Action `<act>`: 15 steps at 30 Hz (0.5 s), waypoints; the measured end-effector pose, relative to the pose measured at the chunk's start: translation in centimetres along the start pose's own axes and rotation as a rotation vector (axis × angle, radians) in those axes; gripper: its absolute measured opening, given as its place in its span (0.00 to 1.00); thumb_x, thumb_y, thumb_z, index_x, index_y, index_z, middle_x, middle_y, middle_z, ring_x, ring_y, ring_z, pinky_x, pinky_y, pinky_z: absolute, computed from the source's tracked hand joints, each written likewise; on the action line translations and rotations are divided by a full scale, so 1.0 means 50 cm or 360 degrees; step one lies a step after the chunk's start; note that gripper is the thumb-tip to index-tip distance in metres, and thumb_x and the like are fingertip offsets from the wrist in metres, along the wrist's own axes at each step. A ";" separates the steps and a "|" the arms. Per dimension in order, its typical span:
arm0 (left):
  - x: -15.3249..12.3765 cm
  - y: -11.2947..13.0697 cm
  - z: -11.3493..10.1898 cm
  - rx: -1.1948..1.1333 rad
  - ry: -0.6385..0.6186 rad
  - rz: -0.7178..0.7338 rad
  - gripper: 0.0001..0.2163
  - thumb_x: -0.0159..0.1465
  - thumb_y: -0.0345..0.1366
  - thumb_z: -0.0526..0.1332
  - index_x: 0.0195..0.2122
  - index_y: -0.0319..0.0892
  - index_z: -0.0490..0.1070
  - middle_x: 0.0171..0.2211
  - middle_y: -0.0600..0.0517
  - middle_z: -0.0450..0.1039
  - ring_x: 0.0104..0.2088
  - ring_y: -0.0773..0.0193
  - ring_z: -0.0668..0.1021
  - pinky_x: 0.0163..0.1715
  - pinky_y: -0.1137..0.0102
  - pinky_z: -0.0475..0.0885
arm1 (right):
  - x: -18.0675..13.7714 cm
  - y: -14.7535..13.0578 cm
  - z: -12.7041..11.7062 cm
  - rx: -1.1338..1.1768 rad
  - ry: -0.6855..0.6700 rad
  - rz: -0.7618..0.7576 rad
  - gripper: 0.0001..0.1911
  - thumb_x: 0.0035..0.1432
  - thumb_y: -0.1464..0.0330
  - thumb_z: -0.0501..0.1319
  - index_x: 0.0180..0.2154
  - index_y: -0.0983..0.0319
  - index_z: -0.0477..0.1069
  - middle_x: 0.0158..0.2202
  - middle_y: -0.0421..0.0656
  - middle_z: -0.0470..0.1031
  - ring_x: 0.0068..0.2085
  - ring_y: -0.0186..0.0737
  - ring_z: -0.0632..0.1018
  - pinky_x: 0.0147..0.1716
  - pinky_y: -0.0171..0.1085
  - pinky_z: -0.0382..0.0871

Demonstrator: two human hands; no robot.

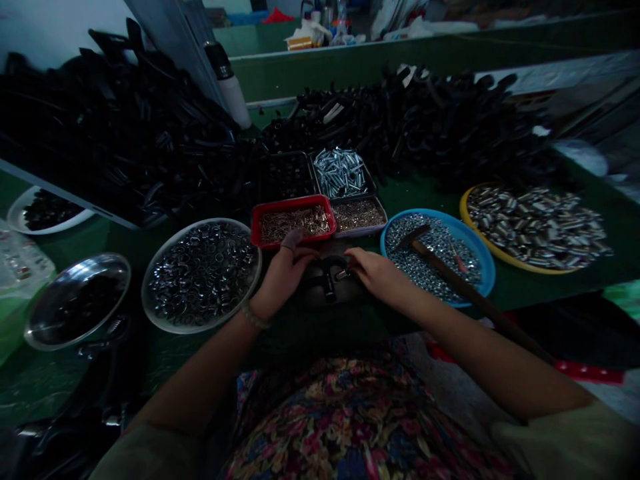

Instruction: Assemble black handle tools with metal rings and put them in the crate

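My left hand [284,272] and my right hand [376,273] both rest on a black part [327,280] that lies on the green table's near edge, just in front of me. The left fingers curl over the part's left side; a cot covers one fingertip. The right fingers pinch at a small metal piece [343,274] on the part's right side. A red tray [293,221] of small coppery pieces sits right behind my hands.
A clear bowl of metal rings [201,273] lies left, a blue plate of nuts [440,253] with a hammer [465,288] across it right, a yellow plate of sleeves [535,227] farther right. Trays of screws [341,172] and heaps of black parts [125,140] fill the back.
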State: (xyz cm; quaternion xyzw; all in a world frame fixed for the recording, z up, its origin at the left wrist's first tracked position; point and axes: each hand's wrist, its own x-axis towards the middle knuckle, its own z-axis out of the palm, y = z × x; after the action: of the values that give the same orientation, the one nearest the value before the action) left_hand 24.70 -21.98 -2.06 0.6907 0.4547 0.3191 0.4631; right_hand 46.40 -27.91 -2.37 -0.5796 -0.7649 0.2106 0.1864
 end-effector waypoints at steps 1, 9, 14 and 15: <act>-0.012 -0.007 0.010 0.0032 -0.0016 0.0015 0.21 0.63 0.30 0.56 0.57 0.42 0.57 0.39 0.51 0.78 0.45 0.63 0.78 0.52 0.64 0.69 | -0.002 -0.005 0.004 -0.0147 -0.0011 -0.0096 0.18 0.60 0.78 0.52 0.51 0.66 0.67 0.41 0.51 0.76 0.43 0.47 0.76 0.44 0.44 0.70; -0.011 -0.023 0.049 0.0063 -0.0102 -0.0051 0.25 0.58 0.23 0.58 0.57 0.42 0.59 0.43 0.49 0.73 0.37 0.67 0.78 0.40 0.70 0.74 | -0.011 -0.001 0.036 -0.0074 0.0078 -0.0342 0.15 0.62 0.76 0.51 0.49 0.66 0.69 0.41 0.53 0.77 0.44 0.48 0.77 0.45 0.46 0.72; -0.002 -0.020 0.047 0.0171 -0.0136 0.0005 0.26 0.58 0.22 0.56 0.58 0.43 0.57 0.42 0.50 0.71 0.36 0.67 0.78 0.38 0.72 0.74 | -0.005 0.015 0.036 0.0708 0.0296 0.0270 0.14 0.58 0.71 0.59 0.47 0.60 0.66 0.40 0.44 0.79 0.43 0.42 0.80 0.43 0.43 0.74; -0.003 -0.019 0.046 0.0227 -0.0150 0.0025 0.27 0.58 0.22 0.56 0.58 0.43 0.56 0.41 0.50 0.71 0.36 0.67 0.78 0.38 0.71 0.74 | -0.005 0.015 0.036 0.0792 0.0302 0.0326 0.14 0.58 0.71 0.59 0.47 0.61 0.66 0.39 0.44 0.79 0.43 0.42 0.80 0.42 0.42 0.74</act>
State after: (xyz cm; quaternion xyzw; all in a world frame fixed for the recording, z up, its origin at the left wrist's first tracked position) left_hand 26.35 -22.76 -3.78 0.7396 0.4485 0.2566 0.4312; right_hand 46.12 -28.18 -4.30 -0.6072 -0.6063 0.3545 0.3714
